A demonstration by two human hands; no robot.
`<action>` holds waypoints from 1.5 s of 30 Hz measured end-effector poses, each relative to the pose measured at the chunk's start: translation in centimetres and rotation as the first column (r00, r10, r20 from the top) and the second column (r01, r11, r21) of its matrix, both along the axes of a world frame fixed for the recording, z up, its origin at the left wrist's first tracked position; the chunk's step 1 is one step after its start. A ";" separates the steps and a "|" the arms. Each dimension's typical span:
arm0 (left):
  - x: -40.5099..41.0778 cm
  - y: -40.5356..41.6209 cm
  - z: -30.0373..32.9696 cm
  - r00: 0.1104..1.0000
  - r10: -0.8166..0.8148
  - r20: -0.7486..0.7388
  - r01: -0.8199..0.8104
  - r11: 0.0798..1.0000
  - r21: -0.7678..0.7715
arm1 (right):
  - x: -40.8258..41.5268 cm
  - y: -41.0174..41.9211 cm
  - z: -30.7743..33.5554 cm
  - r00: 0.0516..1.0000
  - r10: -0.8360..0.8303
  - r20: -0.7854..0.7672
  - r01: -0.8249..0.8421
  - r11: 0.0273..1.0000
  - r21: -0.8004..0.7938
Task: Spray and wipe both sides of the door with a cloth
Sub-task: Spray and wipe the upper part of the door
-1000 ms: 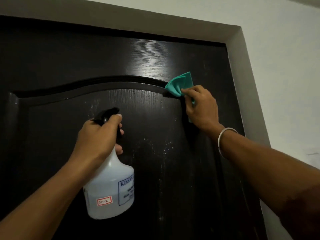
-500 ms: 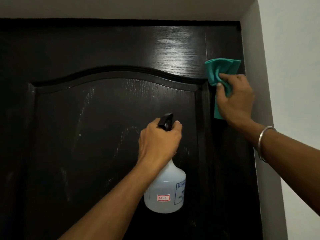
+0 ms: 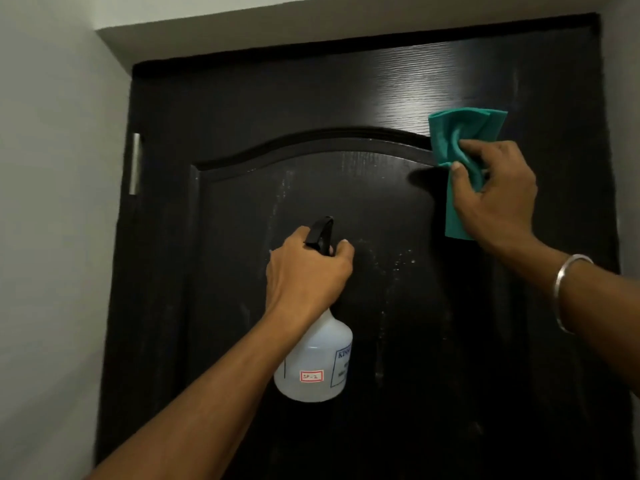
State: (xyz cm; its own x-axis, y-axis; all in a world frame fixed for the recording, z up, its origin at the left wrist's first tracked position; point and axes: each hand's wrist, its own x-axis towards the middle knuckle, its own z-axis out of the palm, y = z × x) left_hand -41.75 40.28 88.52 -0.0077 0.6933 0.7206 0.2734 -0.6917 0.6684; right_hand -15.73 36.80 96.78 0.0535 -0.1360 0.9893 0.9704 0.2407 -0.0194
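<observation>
Two hands' fingers grip: right point(image 3: 495, 192) bunched teal cloth point(image 3: 460, 133), left point(image 3: 308, 271) spray bottle point(image 3: 313, 362).

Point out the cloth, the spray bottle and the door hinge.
cloth point(image 3: 460, 129): head view, bunched upper part above the fingers.
spray bottle point(image 3: 311, 362): head view, translucent body below the hand.
hinge point(image 3: 135, 163): head view, middle of the metal barrel at the door's left edge.
</observation>
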 end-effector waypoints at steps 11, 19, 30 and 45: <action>-9.0 4.1 -1.3 0.995 0.092 -0.028 -0.092 0.996 -0.020 | -9.4 3.4 -1.5 0.997 0.074 0.030 -0.073 0.996 -0.043; -13.8 7.1 -2.7 0.999 0.044 -0.030 -0.047 0.995 -0.090 | -13.4 5.5 -2.5 0.998 0.047 0.029 -0.044 0.996 -0.083; -16.4 11.1 -5.7 0.989 -0.073 0.126 0.085 0.992 -0.094 | -16.8 12.1 -1.6 0.973 -0.225 0.048 0.229 0.965 -0.129; -21.8 16.9 -12.1 0.967 -0.003 0.255 0.043 0.988 -0.149 | -22.5 15.5 6.3 0.748 -0.462 0.477 0.478 0.873 0.095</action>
